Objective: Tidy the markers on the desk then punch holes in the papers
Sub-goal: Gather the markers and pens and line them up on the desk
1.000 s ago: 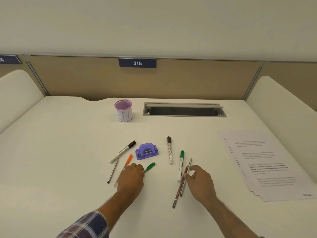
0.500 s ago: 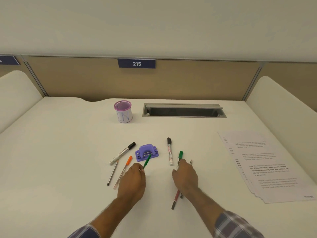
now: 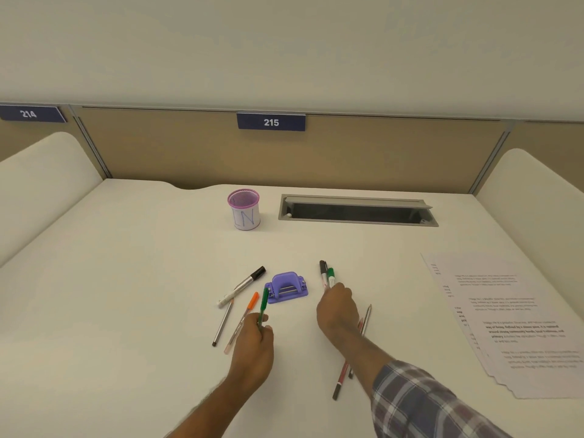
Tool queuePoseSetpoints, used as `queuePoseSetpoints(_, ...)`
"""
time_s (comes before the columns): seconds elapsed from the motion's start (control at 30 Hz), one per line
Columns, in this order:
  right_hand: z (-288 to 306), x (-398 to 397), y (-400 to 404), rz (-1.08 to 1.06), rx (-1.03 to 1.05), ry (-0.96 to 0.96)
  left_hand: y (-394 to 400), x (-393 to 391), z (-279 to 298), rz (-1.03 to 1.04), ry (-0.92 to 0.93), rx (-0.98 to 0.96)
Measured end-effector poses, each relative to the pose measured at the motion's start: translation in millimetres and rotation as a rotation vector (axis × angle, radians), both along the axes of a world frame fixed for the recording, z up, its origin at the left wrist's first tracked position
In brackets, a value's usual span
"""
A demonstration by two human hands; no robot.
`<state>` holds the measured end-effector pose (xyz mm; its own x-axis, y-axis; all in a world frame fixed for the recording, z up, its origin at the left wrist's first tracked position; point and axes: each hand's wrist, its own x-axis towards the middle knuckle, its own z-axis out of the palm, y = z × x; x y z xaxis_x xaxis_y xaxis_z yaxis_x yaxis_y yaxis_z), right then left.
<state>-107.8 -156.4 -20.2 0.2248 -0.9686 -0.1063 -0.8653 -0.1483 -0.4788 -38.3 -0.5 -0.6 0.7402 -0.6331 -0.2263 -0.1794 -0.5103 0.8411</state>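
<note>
A slim green-capped pen [image 3: 263,303] is pinched in the left hand [image 3: 254,343] beside the purple plastic hole punch [image 3: 287,287]. A white marker with a green cap [image 3: 331,277] is gripped by the right hand [image 3: 337,308].

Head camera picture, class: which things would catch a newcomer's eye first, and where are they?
The two hands at the near middle of the desk draw the eye: the left hand has a grip on a green pen, and the right hand holds a green-capped marker. Between them sits the purple hole punch. At the back stands a purple-rimmed pen cup; papers lie at the right.
</note>
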Motion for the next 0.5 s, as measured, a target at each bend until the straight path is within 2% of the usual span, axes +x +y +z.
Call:
queuePoseSetpoints(0.27,-14,5,4,0.075,0.064,0.189,11,-5,-4,0.010,0.131,0.029)
queuePoseSetpoints(0.37,-5,1,4,0.059,0.160,0.077,10,-11,-4,0.005,0.179,0.027)
queuePoseSetpoints(0.5,6,-12,19,0.103,0.219,-0.196,5,-12,1,0.065,0.347,-0.008)
